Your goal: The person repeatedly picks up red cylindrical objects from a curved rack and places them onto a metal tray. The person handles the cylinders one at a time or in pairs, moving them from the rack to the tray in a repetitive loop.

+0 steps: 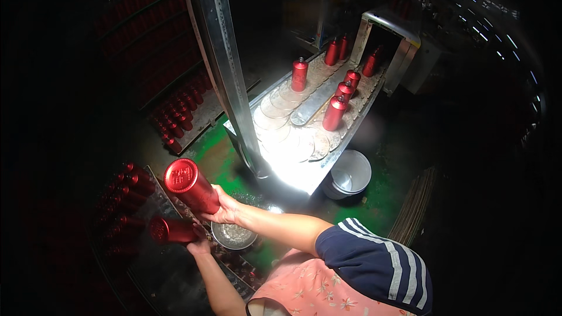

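Observation:
My right hand (224,206) is wrapped round a shiny red metal bottle (194,186), tilted so its embossed round base faces up and left. Just below it, my left hand (200,241) grips a second red bottle (172,230), which lies nearly level with its base pointing left. The necks of both bottles are hidden by the hands. Close to the left hand, several more red bottles (132,184) are grouped in shadow on a dark board (161,263). Under my right wrist is a round metal basin (234,236) with pale, wet-looking contents.
Ahead, a brightly lit conveyor (275,105) of overlapping round plates carries several upright red bottles (335,113) by a tunnel-like housing (380,23). A metal post (225,58) rises at its near left. A white bucket (351,171) stands at its right. Stacked bottle racks (146,29) fill the far left.

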### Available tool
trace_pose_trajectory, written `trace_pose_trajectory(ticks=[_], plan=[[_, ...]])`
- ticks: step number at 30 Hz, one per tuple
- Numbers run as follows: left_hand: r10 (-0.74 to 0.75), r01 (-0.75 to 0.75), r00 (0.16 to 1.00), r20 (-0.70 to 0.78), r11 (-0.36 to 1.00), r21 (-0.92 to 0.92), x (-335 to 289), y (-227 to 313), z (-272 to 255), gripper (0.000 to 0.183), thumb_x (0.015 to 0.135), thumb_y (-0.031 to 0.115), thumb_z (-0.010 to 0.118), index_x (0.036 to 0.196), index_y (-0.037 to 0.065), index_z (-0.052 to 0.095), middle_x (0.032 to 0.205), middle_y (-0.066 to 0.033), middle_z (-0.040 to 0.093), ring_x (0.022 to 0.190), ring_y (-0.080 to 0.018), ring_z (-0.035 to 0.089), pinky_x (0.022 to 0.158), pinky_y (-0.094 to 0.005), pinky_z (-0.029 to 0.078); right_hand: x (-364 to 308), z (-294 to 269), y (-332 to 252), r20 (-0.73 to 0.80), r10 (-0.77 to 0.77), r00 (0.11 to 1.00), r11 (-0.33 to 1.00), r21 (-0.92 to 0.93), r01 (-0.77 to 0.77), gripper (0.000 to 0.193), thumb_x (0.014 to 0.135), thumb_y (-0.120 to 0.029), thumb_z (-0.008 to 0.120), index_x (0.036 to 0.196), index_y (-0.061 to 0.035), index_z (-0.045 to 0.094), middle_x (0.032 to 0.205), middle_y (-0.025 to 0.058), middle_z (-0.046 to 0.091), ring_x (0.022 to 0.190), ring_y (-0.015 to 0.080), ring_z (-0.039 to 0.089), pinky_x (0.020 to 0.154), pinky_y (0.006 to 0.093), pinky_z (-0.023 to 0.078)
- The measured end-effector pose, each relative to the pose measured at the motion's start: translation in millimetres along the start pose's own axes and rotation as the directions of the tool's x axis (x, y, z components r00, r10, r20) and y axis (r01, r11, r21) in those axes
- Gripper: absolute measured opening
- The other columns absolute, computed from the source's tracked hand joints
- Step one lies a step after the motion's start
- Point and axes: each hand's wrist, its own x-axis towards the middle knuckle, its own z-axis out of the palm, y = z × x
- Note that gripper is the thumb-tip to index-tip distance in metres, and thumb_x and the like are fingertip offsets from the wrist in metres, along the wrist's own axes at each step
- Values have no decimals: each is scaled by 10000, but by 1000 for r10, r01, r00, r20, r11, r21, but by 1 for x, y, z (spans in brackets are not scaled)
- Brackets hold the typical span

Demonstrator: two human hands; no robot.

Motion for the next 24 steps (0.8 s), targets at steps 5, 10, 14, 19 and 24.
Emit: trace_pose_trajectory(ticks=[5, 10, 14, 19, 24], plan=[[-102, 105, 993, -51, 992, 69, -27, -16, -28, 646, 897, 419, 545, 1393, 31, 400, 1355, -239, 462, 1134, -462, 504, 934, -558, 519, -77, -74, -50, 39, -119, 992, 990, -67, 122, 574, 899, -530, 488, 1290, -111, 531, 1280, 106, 586, 1134, 275, 579, 995, 456, 473], [278, -122, 960, -27, 503, 855, -29, -91, -49, 608, 934, 590, 399, 1328, 136, 491, 1316, -71, 563, 1223, -286, 524, 1026, -489, 437, -229, -134, -123, 20, -405, 914, 898, -180, 402, 519, 976, -461, 386, 1344, -114, 497, 1328, 125, 553, 1191, 289, 562, 1040, 479, 430], [329, -15, 941, -74, 260, 965, 14, -230, -14, 532, 950, 477, 467, 1313, 90, 503, 1241, -91, 606, 1120, -277, 596, 956, -437, 502, -307, -197, -207, -221, -667, 712, 741, -295, 603, 469, 983, -401, 446, 1343, -103, 487, 1332, 133, 535, 1167, 332, 579, 987, 518, 475], [177, -155, 960, 216, -303, 940, 119, -374, 6, 447, 894, 160, 654, 1298, -3, 557, 1127, -84, 632, 943, -208, 632, 875, -325, 515, -328, -184, -320, 123, -987, 104, -52, -854, 518, 371, 906, -172, 644, 1259, -62, 609, 1166, 84, 635, 1061, 136, 586, 935, 261, 450], [-247, -428, 855, 456, -832, 352, 221, -493, -10, 463, 775, 190, 770, 1218, 112, 659, 1200, -174, 593, 1083, -321, 566, 966, -377, 442, -299, -174, -384, 489, -868, 85, -495, -863, -103, 376, 749, -224, 755, 1110, -318, 709, 1352, 127, 465, 1186, 368, 456, 990, 417, 446]])
